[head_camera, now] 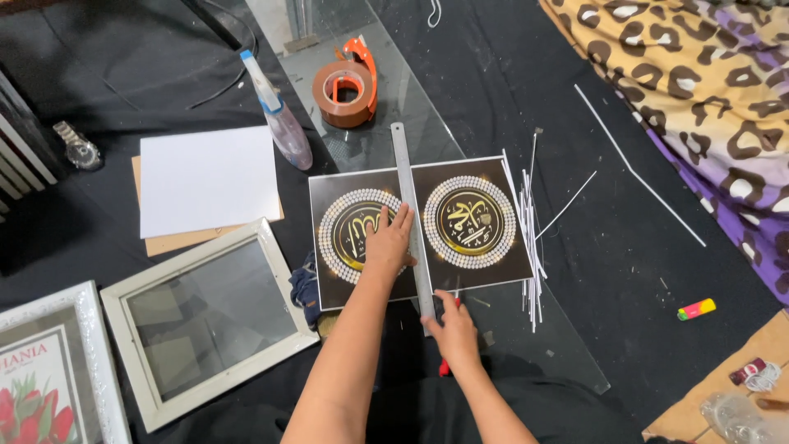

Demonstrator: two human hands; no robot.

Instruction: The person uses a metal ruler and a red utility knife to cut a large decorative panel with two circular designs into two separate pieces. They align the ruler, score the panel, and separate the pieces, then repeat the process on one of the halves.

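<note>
Black print [460, 271] with two gold medallions lay uncut on the glass sheet [567, 345]; my left hand [389, 240] pressed flat on the steel ruler [408, 205] between them, my right hand [452, 329] gripping a red-handled cutter [445, 367] at its near end.

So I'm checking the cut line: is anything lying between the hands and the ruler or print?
Nothing visible. The left hand presses directly on the metal ruler and black print; the right hand touches the ruler's near end.
</note>
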